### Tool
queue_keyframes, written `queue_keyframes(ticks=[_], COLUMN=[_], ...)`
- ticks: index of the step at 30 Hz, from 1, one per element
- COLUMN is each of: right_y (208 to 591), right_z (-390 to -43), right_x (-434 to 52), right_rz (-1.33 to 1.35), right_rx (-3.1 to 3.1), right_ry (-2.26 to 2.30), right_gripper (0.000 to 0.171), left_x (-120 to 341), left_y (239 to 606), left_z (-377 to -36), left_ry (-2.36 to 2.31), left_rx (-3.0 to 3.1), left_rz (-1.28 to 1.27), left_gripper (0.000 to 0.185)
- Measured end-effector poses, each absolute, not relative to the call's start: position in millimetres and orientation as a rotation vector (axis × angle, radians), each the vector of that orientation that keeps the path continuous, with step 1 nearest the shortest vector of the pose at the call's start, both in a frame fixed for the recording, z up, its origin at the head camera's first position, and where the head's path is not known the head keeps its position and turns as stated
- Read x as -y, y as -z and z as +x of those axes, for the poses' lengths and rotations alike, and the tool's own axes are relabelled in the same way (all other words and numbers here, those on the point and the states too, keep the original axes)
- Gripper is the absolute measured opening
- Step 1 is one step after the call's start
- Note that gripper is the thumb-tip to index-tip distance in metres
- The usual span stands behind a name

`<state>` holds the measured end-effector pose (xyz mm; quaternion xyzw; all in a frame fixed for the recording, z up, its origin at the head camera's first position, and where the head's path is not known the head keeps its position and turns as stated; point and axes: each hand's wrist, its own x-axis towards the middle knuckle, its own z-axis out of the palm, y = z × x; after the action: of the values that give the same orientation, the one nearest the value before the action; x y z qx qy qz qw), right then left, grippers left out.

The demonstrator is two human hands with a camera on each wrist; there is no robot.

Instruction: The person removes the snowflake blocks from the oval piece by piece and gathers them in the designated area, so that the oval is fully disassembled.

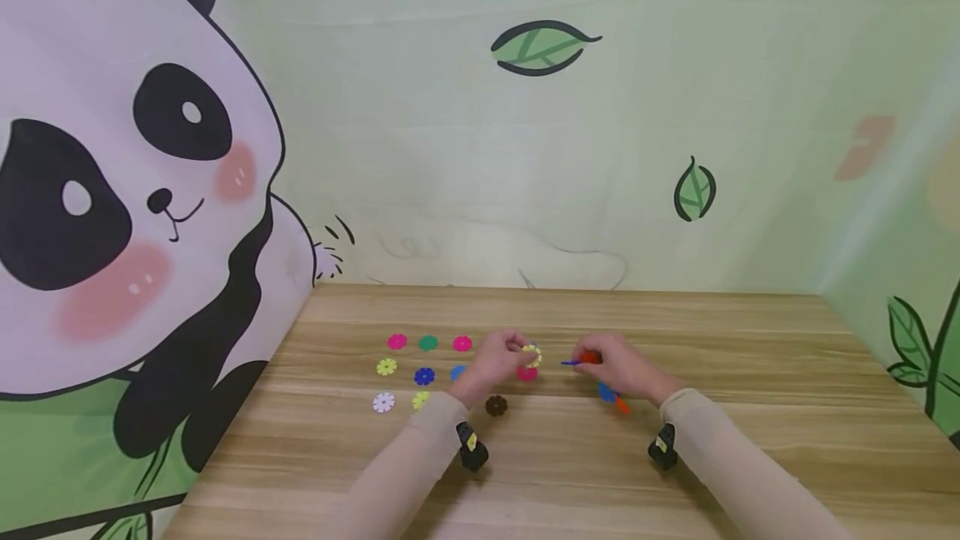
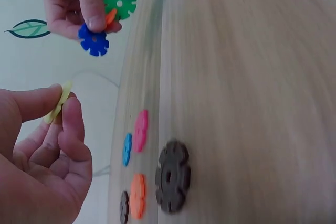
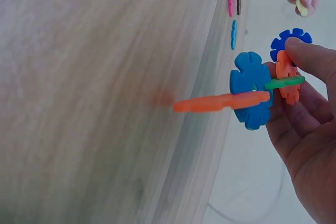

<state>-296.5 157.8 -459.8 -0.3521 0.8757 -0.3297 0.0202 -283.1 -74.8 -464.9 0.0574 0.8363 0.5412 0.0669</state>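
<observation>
With the left hand [image 2: 42,171] pinching the yellow disc [image 2: 59,102] edge-on, line its slot squarely with a free notch on the joined discs [image 3: 262,90] gripped in the right hand [image 3: 310,129] at its right.

Both forearms, in beige sleeves with a small black device at each wrist, reach forward side by side. The left hand [image 1: 491,363] is raised, thumb and curled fingers [image 2: 71,116] pinched together, palm turned inward. The right hand [image 1: 618,367] sits just beside it, apart, its thumb pressed down against curled fingers [image 3: 310,56], palm open toward the wrist camera.
</observation>
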Motion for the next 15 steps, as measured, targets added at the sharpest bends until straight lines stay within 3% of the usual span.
queue_keyframes(ticks=[15], right_y=[459], right_z=[-295], right_x=[-161], right_rz=[-1.037], right_rx=[-2.717], right_ry=[1.010], right_gripper=[0.005], left_x=[96], left_y=[463], left_z=[-278], left_ry=[-1.472], left_rx=[-2.530], left_rz=[0.335], left_gripper=[0.020])
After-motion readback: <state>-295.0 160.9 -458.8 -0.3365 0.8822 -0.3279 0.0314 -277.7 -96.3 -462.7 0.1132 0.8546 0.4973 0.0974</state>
